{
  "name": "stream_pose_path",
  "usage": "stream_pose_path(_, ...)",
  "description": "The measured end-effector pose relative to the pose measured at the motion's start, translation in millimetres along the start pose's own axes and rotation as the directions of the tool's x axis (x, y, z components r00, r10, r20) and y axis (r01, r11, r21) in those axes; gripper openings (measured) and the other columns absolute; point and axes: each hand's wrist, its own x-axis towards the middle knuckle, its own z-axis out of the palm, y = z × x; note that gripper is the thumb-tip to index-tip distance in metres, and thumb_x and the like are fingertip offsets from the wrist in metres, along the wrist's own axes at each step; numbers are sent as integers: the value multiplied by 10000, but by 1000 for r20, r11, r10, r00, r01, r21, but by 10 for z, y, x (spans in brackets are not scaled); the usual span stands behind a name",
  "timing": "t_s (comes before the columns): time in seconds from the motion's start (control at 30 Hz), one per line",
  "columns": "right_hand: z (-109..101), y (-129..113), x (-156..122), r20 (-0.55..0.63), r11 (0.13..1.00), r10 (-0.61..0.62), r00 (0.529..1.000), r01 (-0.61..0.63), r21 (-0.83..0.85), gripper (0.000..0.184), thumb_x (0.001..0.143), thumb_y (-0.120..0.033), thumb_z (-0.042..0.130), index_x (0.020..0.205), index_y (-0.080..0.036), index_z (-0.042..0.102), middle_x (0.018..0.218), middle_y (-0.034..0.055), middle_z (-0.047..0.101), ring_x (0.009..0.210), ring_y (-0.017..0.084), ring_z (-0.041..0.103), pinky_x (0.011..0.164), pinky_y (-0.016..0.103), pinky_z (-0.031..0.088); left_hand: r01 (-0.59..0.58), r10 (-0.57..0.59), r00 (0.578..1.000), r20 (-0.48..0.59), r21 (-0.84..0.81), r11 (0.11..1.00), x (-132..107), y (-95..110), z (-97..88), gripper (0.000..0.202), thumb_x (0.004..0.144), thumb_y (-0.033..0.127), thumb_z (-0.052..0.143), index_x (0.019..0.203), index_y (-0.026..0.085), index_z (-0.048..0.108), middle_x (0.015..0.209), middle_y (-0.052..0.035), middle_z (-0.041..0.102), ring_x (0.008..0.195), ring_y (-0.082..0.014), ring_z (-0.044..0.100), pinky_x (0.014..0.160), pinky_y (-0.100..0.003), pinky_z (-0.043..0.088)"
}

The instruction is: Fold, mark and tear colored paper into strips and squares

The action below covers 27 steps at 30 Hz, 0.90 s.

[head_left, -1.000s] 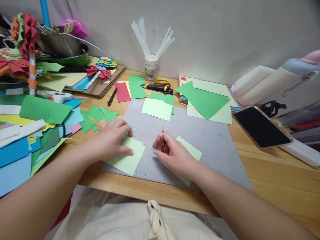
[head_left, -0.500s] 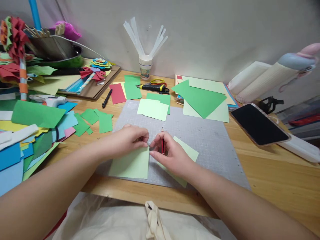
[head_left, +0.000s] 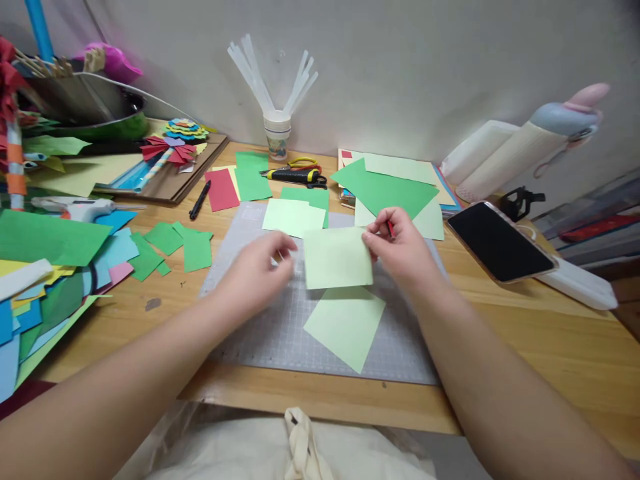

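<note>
My right hand (head_left: 400,243) pinches the right edge of a light green sheet of paper (head_left: 339,259), raised above the grey cutting mat (head_left: 260,333). A red-and-black pencil (head_left: 390,229) is tucked in the same hand, mostly hidden by the fingers. Just left of the raised sheet, my left hand (head_left: 265,263) is slightly blurred, its fingers loosely curled with a gap to the thumb and nothing visible in them. Another light green sheet (head_left: 346,327) lies askew on the mat below. Pale green pieces (head_left: 293,217) rest at the mat's far edge.
Green paper scraps (head_left: 197,250), a black pen (head_left: 200,200) and a pile of coloured paper (head_left: 50,240) lie left. Behind stand a cutter (head_left: 297,175) and a paper cup (head_left: 277,133) of white sticks. A phone (head_left: 500,241) and a bottle (head_left: 530,150) are at right.
The light green sheet has been lifted off the mat and moved right and away in my right hand. My left hand has come off it. The other sheet is now uncovered.
</note>
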Motion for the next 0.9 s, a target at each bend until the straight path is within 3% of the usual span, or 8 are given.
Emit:
stream_pose_path(0.1, -445, 180, 204, 27, 985, 62, 998, -57, -161, 225, 712, -259, 613, 819, -240, 416, 750, -31, 464, 589, 116, 439, 507, 248, 378, -157, 148, 966, 214, 29, 987, -69, 119, 146, 228, 821, 247, 562, 1045, 221, 600, 1083, -45, 643, 1053, -239, 571, 925, -407, 434)
stream_pose_path(0.27, -918, 483, 312, 9, 908, 105, 994, -93, -408, 189, 653, -188, 624, 751, -225, 466, 658, -46, 456, 595, 120, 410, 545, 260, 326, -225, 190, 915, 355, 59, 973, 162, 309, 339, 319, 820, 325, 626, 1111, 201, 582, 1145, -84, 594, 1080, -251, 548, 916, -391, 442)
stream_pose_path(0.43, -953, 590, 307, 36, 833, 114, 993, -76, -548, 143, 661, -172, 622, 692, -226, 494, 607, -43, 490, 567, 128, 418, 552, 278, 304, -247, 160, 875, 458, 136, 960, 465, 381, 480, 586, 585, 463, 816, 1045, 170, 600, 1175, -110, 510, 1070, -287, 515, 873, -375, 450)
stream_pose_path(0.6, -900, 532, 306, -76, 780, 46, 996, -84, -620, 116, 712, -202, 612, 713, -236, 501, 639, -21, 530, 583, 146, 445, 570, 290, 305, -269, 150, 835, 529, 154, 951, 522, 469, 523, 346, 562, 374, 818, 784, 182, 635, 1005, -86, 594, 1019, -308, 537, 846, -386, 429)
stream_pose_path(0.77, -812, 336, 310, -258, 773, -60, 964, -119, -623, 106, 770, -238, 594, 768, -243, 488, 674, -4, 545, 619, 166, 483, 612, 307, 342, -178, 125, 873, 472, 70, 981, 282, 485, 287, 132, 730, 308, 656, 821, 227, 604, 796, 8, 651, 748, -189, 600, 614, -285, 427)
stream_pose_path(0.83, -677, 195, 263, -294, 819, -102, 950, -88, -568, 113, 810, -278, 577, 792, -245, 471, 697, -6, 546, 628, 161, 498, 609, 298, 358, -148, 123, 921, 368, 39, 988, 84, 447, 91, 82, 819, 307, 549, 830, 228, 568, 816, 14, 659, 743, -165, 604, 621, -281, 440)
stream_pose_path(0.87, -578, 114, 218, -273, 891, -110, 956, -27, -453, 136, 823, -305, 582, 792, -241, 466, 702, -7, 548, 623, 153, 508, 602, 289, 369, -156, 145, 947, 285, 16, 988, -33, 417, -14, 60, 835, 259, 511, 799, 227, 547, 834, 15, 662, 784, -157, 609, 683, -287, 453)
stream_pose_path(0.9, -460, 32, 156, -223, 960, -90, 971, 25, -278, 173, 841, -351, 575, 793, -241, 450, 697, -11, 548, 616, 147, 518, 586, 279, 377, -255, 256, 959, 120, -19, 967, -159, 381, -116, 92, 834, 204, 495, 760, 227, 544, 814, 18, 667, 797, -151, 613, 736, -299, 453)
